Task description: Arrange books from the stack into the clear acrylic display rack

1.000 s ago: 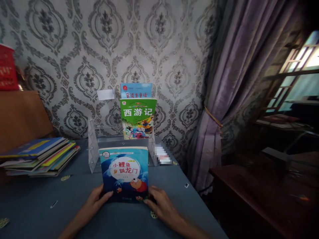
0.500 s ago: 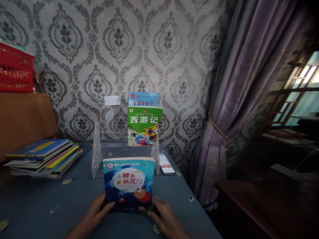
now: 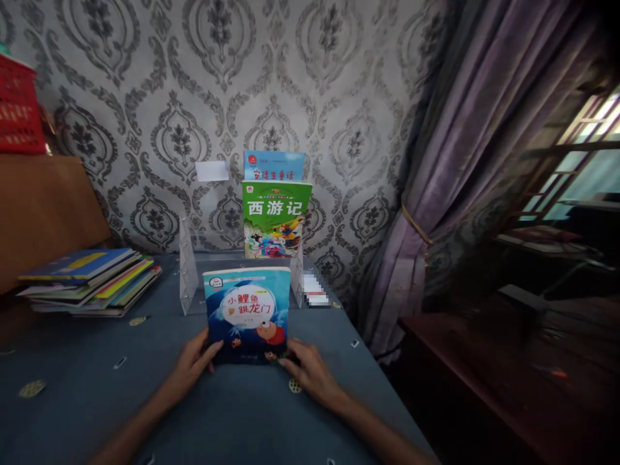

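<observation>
A blue picture book (image 3: 249, 316) with a red fish on its cover stands nearly upright before me. My left hand (image 3: 194, 358) grips its lower left edge, thumb on the cover. At the lower right edge my right hand (image 3: 310, 368) is closed on the same book; the fingers behind it are hidden. Just beyond stands a clear acrylic book rack (image 3: 188, 271). A green book (image 3: 276, 223) leans in its right part, with a light blue book (image 3: 274, 166) rising behind.
A stack of books (image 3: 92, 281) lies on the left of the cloth-covered table (image 3: 145, 400). Further left a red basket (image 3: 19, 106) sits on a wooden piece of furniture (image 3: 48, 206). A purple curtain (image 3: 411, 194) hangs at the right, near a dark red surface (image 3: 465, 368).
The view has tilted down, so the rack and books appear higher. Both hands have carried the blue book a little forward, closer to the rack.
</observation>
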Available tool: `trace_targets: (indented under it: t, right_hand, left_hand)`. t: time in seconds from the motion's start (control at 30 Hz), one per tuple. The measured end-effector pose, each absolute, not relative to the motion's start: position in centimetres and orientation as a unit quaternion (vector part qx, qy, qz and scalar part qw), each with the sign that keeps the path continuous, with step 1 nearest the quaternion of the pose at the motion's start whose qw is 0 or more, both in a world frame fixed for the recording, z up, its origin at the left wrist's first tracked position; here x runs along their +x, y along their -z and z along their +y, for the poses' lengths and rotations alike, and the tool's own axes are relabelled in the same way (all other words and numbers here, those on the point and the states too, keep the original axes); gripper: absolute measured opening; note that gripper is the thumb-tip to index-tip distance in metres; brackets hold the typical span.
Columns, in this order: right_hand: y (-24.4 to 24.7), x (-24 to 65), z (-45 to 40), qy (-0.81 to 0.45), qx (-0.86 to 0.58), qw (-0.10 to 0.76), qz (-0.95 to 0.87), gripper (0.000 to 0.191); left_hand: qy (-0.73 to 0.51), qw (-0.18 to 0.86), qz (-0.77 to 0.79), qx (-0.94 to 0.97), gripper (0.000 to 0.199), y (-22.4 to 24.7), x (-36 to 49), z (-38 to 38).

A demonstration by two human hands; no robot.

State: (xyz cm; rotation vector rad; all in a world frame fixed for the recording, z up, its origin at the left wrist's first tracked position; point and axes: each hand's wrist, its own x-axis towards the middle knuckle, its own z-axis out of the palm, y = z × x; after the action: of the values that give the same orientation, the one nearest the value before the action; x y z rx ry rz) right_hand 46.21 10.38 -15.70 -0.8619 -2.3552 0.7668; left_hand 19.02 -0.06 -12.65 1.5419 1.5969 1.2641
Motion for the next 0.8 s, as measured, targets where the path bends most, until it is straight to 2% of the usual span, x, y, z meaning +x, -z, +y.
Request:
trace_targets:
  t: [0.2,0.4,0.67,0.8]
  right_hand:
    - [14.4,46.1,12.1,-0.295,-0.320,0.269,-0.859,0.003]
    - [10.2,45.7,16.6,-0.277,-0.301,0.327,-0.852,0.006]
    - [3.4,45.7,22.5,-0.195,-0.259,0.365,-0.873,0.016]
    - [-0.2,45.2,25.6,-0.145,-0.250,0.383,-0.877,0.020]
  left_hand:
    - [-0.479,0.278,0.579,0.598,0.048,11.4,19.2,1.3]
    - [-0.477,0.219,0.562,0.639,0.039,5.9,19.3,4.9]
    - [-0.505,0.219,0.512,0.660,0.053,-0.2,18.7,11.0]
    - [-0.517,0.157,0.489,0.685,0.053,-2.7,17.5,14.2]
